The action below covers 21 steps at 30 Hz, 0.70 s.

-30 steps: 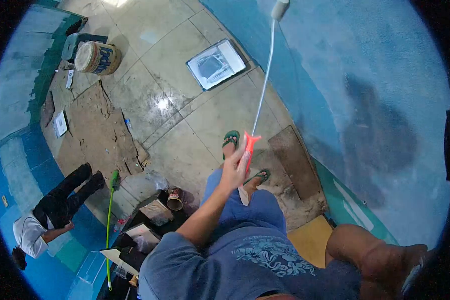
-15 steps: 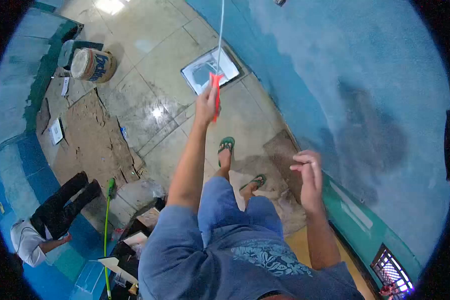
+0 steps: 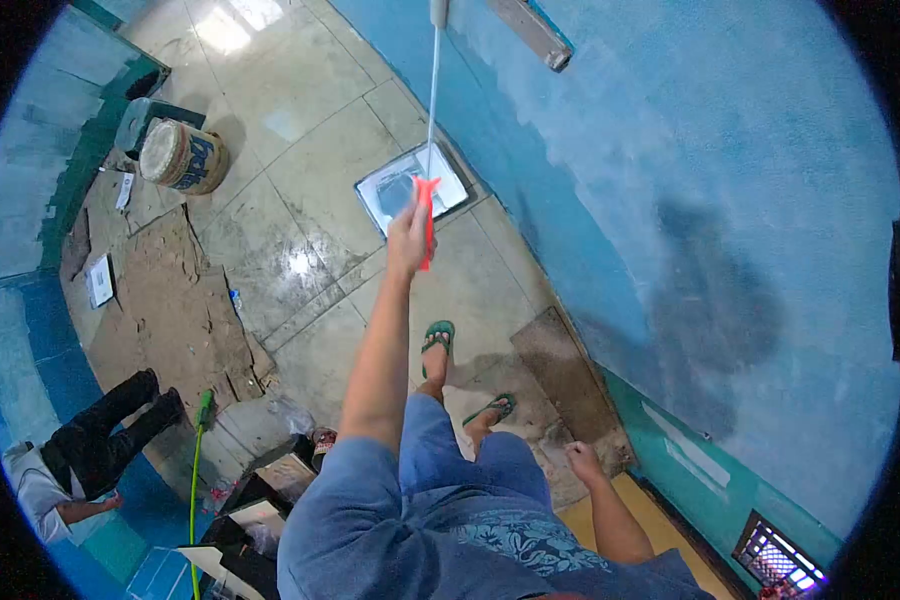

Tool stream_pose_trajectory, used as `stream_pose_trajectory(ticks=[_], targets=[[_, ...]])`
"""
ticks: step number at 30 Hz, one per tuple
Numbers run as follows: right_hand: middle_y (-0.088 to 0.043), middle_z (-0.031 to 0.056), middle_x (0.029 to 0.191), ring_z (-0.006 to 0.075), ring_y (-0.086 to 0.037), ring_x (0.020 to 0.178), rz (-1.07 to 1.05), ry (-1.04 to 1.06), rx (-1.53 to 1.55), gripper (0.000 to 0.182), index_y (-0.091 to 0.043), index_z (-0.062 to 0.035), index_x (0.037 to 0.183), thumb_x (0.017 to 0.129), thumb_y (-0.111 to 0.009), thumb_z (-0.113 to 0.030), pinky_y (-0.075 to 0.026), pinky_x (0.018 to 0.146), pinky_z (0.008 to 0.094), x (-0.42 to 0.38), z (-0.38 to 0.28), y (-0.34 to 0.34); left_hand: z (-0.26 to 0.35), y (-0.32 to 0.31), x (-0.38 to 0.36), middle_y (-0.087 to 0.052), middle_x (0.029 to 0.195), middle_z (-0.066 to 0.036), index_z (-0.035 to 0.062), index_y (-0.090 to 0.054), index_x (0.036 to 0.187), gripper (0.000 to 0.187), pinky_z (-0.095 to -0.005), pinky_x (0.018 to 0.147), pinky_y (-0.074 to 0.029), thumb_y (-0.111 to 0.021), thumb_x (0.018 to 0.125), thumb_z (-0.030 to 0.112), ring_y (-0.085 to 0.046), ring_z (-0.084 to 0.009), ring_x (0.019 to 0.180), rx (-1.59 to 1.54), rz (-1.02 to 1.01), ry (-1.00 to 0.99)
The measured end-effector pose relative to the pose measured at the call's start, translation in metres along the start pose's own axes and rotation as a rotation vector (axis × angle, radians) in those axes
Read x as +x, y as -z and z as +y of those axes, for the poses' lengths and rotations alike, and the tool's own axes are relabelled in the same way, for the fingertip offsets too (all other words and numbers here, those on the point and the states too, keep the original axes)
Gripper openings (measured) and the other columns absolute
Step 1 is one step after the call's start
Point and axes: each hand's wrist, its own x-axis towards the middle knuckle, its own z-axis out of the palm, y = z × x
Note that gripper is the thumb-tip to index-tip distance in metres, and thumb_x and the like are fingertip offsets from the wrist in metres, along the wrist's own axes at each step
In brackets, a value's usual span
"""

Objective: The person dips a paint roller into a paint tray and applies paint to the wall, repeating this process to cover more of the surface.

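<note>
My left hand point(image 3: 407, 240) is wrapped round the red handle point(image 3: 426, 225) of a paint roller. From it a thin metal rod point(image 3: 433, 100) runs up to a pale roller head point(image 3: 438, 12) at the top edge, beside the blue wall point(image 3: 630, 130). Behind the handle, on the floor, lies a white paint tray point(image 3: 452, 182). My right hand point(image 3: 583, 462) is low at the right, above the floor near the yellow strip, with its fingers curled in; nothing shows in it.
A paint bucket point(image 3: 185, 158) and torn cardboard point(image 3: 165, 300) are at the left. Another person point(image 3: 70, 460) stands lower left near a green pole point(image 3: 196, 480). Boxes point(image 3: 255, 520) sit by my left side. A ledge point(image 3: 535, 32) juts from the wall.
My right hand has dropped lower and its fingers have closed. The roller's head has come into view at the top as the view shifted. My left hand keeps its hold on the handle.
</note>
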Motion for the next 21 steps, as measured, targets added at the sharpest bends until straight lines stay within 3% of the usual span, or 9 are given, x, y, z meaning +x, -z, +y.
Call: stream_pose_trajectory(ticks=[6, 8, 9, 11, 12, 16, 19, 20, 21], targets=[[-0.064, 0.0129, 0.08, 0.0225, -0.061, 0.077, 0.027, 0.059, 0.241, 0.022, -0.065, 0.0008, 0.091, 0.086, -0.055, -0.019, -0.047, 0.073, 0.0347, 0.015, -0.021, -0.011, 0.032, 0.018, 0.04, -0.048, 0.057, -0.002, 0.0029, -0.061, 0.108, 0.036, -0.0275, 0.039, -0.04, -0.046, 0.096, 0.034, -0.049, -0.0128, 0.043, 0.018, -0.027, -0.011], [-0.063, 0.0134, 0.083, 0.0206, -0.059, 0.08, -0.031, 0.034, 0.198, 0.022, -0.065, 0.0008, 0.092, 0.087, -0.056, -0.018, -0.046, 0.075, 0.0331, 0.022, -0.036, -0.012, -0.008, 0.031, -0.002, -0.05, 0.059, -0.002, 0.0024, -0.059, 0.111, 0.036, -0.0264, 0.039, -0.039, -0.046, 0.096, 0.033, -0.05, -0.0118, 0.044, 0.195, -0.06, -0.096], [-0.063, 0.0138, 0.086, 0.021, -0.059, 0.082, -0.012, 0.033, 0.205, 0.022, -0.065, 0.0007, 0.093, 0.087, -0.056, -0.019, -0.046, 0.076, 0.0334, 0.023, -0.042, -0.014, 0.021, 0.022, -0.052, -0.05, 0.062, -0.002, 0.0021, -0.057, 0.116, 0.035, -0.0261, 0.044, -0.041, -0.048, 0.096, 0.029, -0.05, -0.0099, 0.049, -0.012, -0.087, 0.153], [-0.063, 0.0141, 0.089, 0.0213, -0.059, 0.084, 0.009, 0.035, 0.22, 0.023, -0.065, 0.0006, 0.093, 0.087, -0.057, -0.02, -0.046, 0.077, 0.0336, 0.027, -0.05, -0.018, 0.008, 0.028, -0.116, -0.05, 0.064, -0.002, 0.0069, -0.05, 0.131, 0.039, -0.0258, 0.045, -0.041, -0.048, 0.096, 0.025, -0.048, -0.0093, 0.049, 0.04, -0.159, 0.158], [-0.061, 0.0085, 0.082, 0.0167, -0.057, 0.077, 0.033, 0.144, 0.184, 0.021, -0.065, -0.0009, 0.094, 0.089, -0.057, -0.02, -0.046, 0.067, 0.0303, 0.031, -0.047, -0.018, -0.004, 0.031, -0.133, -0.051, 0.065, -0.002, 0.0089, -0.047, 0.135, 0.041, -0.0259, 0.044, -0.041, -0.047, 0.096, 0.024, -0.048, -0.0096, 0.048, 0.106, -0.169, 0.114], [-0.059, 0.0039, 0.076, 0.0124, -0.055, 0.066, 0.138, 0.324, 0.094, 0.019, -0.066, -0.0007, 0.095, 0.09, -0.056, -0.016, -0.045, 0.055, 0.0271, 0.044, -0.024, -0.025, 0.013, 0.031, -0.106, -0.05, 0.064, -0.002, 0.0128, -0.042, 0.139, 0.044, -0.026, 0.039, -0.038, -0.046, 0.096, 0.026, -0.047, -0.0107, 0.044, -0.051, -0.196, 0.229], [-0.058, 0.005, 0.079, 0.0129, -0.055, 0.068, 0.074, 0.269, 0.146, 0.02, -0.066, 0.0, 0.095, 0.09, -0.055, -0.016, -0.045, 0.055, 0.0273, 0.042, -0.029, -0.016, 0.045, 0.032, -0.022, -0.05, 0.06, -0.001, 0.0059, -0.049, 0.132, 0.043, -0.0257, 0.038, -0.037, -0.045, 0.097, 0.032, -0.048, -0.0099, 0.044, 0.001, -0.085, 0.126], [-0.058, 0.005, 0.079, 0.0129, -0.055, 0.068, 0.074, 0.266, 0.142, 0.02, -0.066, 0.0, 0.095, 0.09, -0.055, -0.016, -0.045, 0.055, 0.0273, 0.039, -0.032, -0.011, 0.044, 0.034, 0.009, -0.05, 0.063, -0.001, 0.0041, -0.056, 0.107, 0.033, -0.0251, 0.039, -0.038, -0.047, 0.096, 0.035, -0.048, -0.0103, 0.045, 0.043, -0.051, -0.055], [-0.058, 0.0055, 0.08, 0.0129, -0.055, 0.07, 0.031, 0.203, 0.191, 0.02, -0.066, 0.0004, 0.095, 0.09, -0.055, -0.015, -0.045, 0.056, 0.0273, 0.034, -0.037, -0.008, 0.05, 0.038, 0.034, -0.051, 0.063, -0.001, 0.0051, -0.055, 0.116, 0.036, -0.0248, 0.039, -0.038, -0.047, 0.096, 0.035, -0.048, -0.0103, 0.045, 0.085, -0.081, -0.073]])
